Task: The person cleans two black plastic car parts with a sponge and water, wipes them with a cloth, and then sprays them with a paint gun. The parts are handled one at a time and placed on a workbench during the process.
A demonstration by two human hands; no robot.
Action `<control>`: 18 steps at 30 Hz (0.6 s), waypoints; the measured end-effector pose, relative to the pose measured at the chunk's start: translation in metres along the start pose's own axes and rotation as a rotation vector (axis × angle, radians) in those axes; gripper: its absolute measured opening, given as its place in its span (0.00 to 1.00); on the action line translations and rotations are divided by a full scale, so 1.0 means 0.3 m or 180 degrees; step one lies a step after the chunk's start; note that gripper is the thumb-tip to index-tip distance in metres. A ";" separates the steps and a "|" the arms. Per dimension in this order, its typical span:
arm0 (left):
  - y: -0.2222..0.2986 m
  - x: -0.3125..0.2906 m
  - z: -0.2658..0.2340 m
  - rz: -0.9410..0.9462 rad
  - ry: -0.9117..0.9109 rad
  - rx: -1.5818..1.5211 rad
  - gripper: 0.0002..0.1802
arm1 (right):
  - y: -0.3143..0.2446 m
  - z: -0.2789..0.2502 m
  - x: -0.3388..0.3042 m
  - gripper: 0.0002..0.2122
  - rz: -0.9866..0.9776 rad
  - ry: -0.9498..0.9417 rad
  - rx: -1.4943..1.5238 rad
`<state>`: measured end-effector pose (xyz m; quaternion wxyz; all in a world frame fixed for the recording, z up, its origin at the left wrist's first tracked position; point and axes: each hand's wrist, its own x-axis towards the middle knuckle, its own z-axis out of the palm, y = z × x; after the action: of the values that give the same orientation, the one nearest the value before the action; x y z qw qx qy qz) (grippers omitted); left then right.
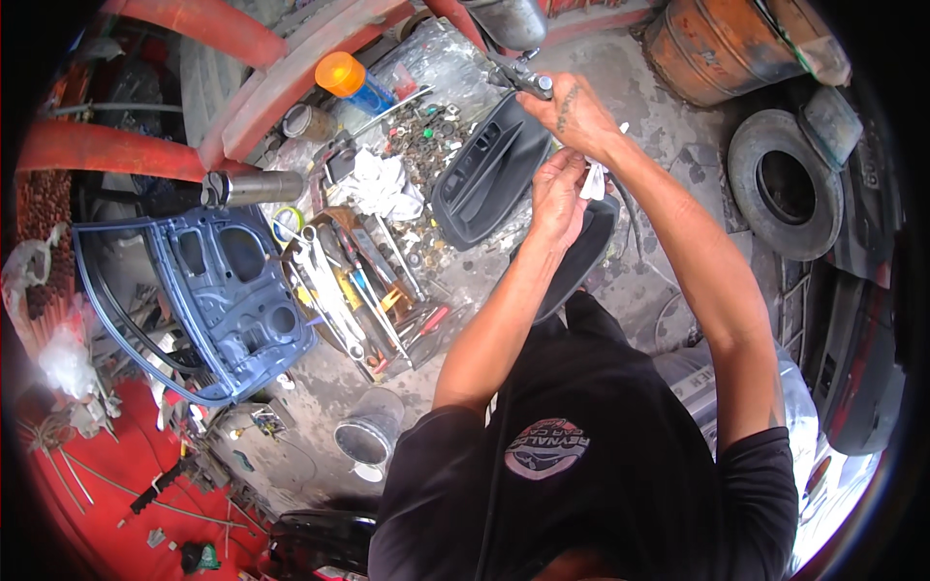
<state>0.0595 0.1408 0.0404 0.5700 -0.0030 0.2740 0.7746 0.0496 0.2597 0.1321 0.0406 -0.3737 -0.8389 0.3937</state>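
Note:
My right hand [578, 114] is raised and closed around the handle of a metal spray gun [521, 77], whose dark cup [509, 21] points up at the top of the view. Just below it, my left hand [559, 194] pinches a white cloth [594, 180] close to my right wrist. Both forearms rise from the lower edge over my black shirt. Beneath the hands lie two black plastic door trim panels [489, 174] on the concrete floor.
An open tray of wrenches and screwdrivers [363, 290] and a heap of small nuts and washers [426, 131] lie left of the panels. A blue car door shell [228, 300] lies farther left. A tyre [785, 184], a rusty drum [717, 44], a metal can [368, 431] and an orange-capped bottle [354, 82] stand around.

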 end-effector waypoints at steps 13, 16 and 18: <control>0.015 -0.010 -0.001 -0.0004 -0.0026 -0.0019 0.11 | -0.021 0.003 -0.012 0.22 0.0183 -0.0059 0.0093; 0.013 -0.007 -0.001 -0.0034 -0.0074 -0.0040 0.11 | -0.011 0.004 -0.011 0.22 0.0112 0.0073 0.0029; 0.017 -0.008 0.001 -0.0042 -0.0069 -0.0043 0.11 | -0.003 0.016 -0.009 0.20 -0.0001 0.0186 0.0053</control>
<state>0.0559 0.1377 0.0437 0.5779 -0.0002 0.2626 0.7727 0.0493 0.2545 0.1301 0.0682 -0.3846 -0.8341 0.3896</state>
